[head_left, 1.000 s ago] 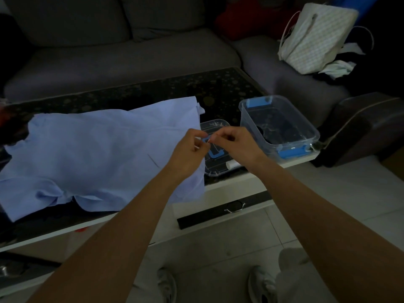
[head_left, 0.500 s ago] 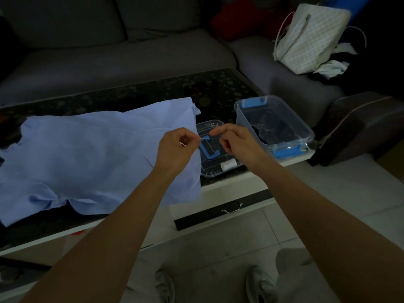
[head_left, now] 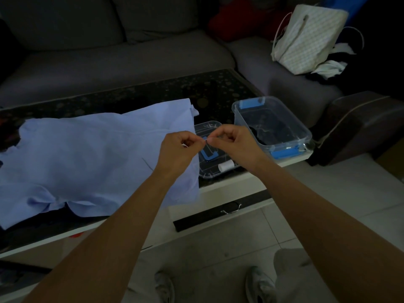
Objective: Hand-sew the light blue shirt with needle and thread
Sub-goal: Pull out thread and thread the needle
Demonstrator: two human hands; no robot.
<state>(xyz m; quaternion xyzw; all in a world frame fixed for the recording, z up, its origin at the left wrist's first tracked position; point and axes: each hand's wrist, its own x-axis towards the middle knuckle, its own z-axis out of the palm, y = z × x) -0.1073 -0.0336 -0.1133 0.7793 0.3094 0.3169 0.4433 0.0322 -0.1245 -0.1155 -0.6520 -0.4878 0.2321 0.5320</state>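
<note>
Nearest to me are the person's pale shoes (head_left: 164, 285) on the tiled floor; both forearms reach out from there over the front edge of the surface (head_left: 240, 180). The left hand (head_left: 182, 147) and the right hand (head_left: 232, 142) are raised just above it with their fingertips almost meeting; each has thumb and forefinger clamped together in a fine pinch, the other fingers curled in. The room is dim and the work is tiny, so I can only suppose that the pale wisp at the left fingertips is the thread (head_left: 185, 145) and that the right pinch holds the needle.

I judge the step to be threading, with no stitch made yet. To do it well, pinch the thread close to its end so it stays stiff; hold the needle steady and bring the thread to the eye; resting wrist against wrist would help; more light would help most.

Just beyond and left of the hands the light blue shirt (head_left: 87, 160) lies spread flat on the surface, its near hem hanging over the edge, a short dark line (head_left: 147, 164) marking the cloth near the left wrist. Under the hands lies a clear lid (head_left: 211, 173) with a blue handle, a white spool (head_left: 226, 166) on it; right of that stands an open clear box (head_left: 301, 132) with blue clasps. Farthest back is the grey sofa (head_left: 109, 57), a checked bag (head_left: 306, 38) on its right-hand seat.
</note>
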